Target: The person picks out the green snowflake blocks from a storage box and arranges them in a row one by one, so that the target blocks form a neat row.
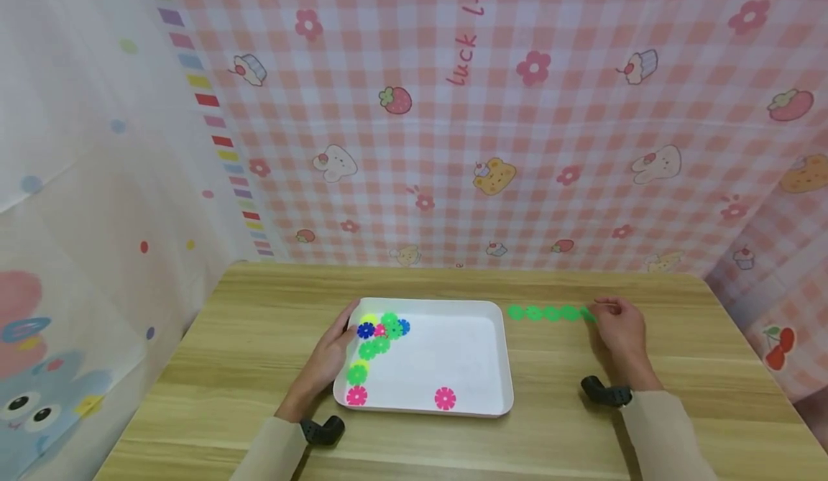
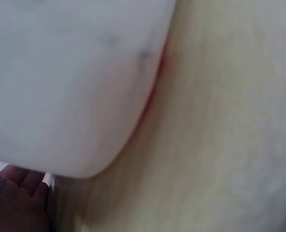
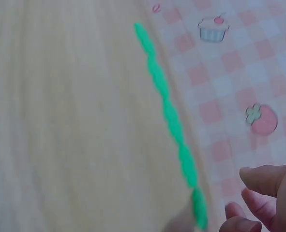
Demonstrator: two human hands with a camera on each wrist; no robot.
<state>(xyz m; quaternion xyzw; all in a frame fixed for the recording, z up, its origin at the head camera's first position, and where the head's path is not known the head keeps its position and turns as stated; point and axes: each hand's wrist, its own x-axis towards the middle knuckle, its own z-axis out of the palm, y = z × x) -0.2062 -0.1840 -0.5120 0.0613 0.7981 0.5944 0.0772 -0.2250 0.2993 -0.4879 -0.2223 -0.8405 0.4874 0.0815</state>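
"Bright green, the row of flat, notched, seemingly plastic discs (image 1: 551,313) lies on the far right of the wood-grain table (image 1: 550,431), just right of the white, shallow rectangular tray (image 1: 453,351). How might it handle?"

"Probably light and thin, each disc stiff but the joints weak; an edge pinch on an end disc, with support mid-row, seems safest."

"And the hands?"

"The left hand (image 1: 328,361) grips the tray's left rim, thumb over the edge. The right hand (image 1: 619,330) is at the row's right end, fingers loosely curved; whether they pinch it cannot be told."

"What is hidden?"

"Part of that end disc, behind the fingers. The left-wrist view is blurred, and whether the tray is lifted is unclear."
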